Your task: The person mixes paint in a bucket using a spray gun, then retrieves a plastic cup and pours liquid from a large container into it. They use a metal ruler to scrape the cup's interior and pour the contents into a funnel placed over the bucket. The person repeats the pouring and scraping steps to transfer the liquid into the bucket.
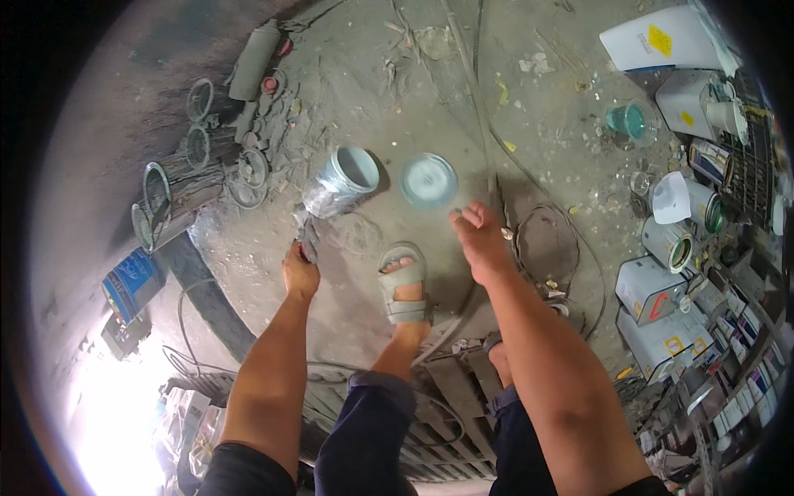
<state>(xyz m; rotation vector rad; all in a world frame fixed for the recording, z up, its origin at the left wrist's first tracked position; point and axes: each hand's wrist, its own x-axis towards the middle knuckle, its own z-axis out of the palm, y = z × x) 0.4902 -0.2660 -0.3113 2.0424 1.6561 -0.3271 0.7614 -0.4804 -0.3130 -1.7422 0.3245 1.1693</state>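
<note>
My left hand [299, 274] is closed around a crumpled grey rag-like piece [307, 237], held just below a grey-white paint-smeared bucket [327, 195]. The bucket has a pale inside and its mouth faces up and to the right. To its right, a round translucent lid or shallow dish [428, 180] with a whitish middle lies on the floor. My right hand [480, 240] hovers below and right of that round piece, apart from it. Its fingers are curled in; whatever they may hold is too small to make out.
Metal tins [655, 289] and white jugs [662, 41] line the right side, near a teal plastic cup [626, 121]. A hose [471, 74] and cables cross the dusty floor. Open cans [155, 192] and a blue tin [135, 283] stand at left. My sandalled foot [404, 281] is between my arms.
</note>
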